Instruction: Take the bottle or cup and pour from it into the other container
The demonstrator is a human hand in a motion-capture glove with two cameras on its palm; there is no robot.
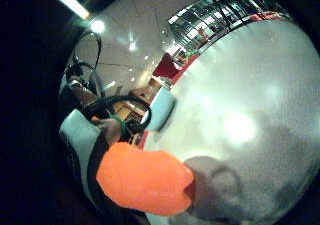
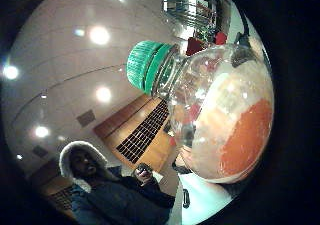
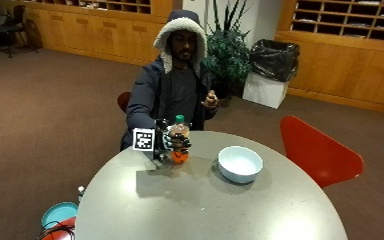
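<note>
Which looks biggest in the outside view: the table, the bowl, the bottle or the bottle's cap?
1. table
2. bowl
3. bottle, held upright by the gloved right hand
4. cap

Bowl and bottle stand about equally far away, so that order seems fair.

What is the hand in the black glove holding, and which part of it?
The gloved right hand holds the bottle with the green cap. Its fingers wrap around the bottle's middle, below the neck and above the orange liquid.

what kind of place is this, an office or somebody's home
Likely a public building's common room or lobby, not a home: wooden pigeonhole shelving lines the walls, there's carpet, red chairs around a round table, and a bagged bin.
</note>
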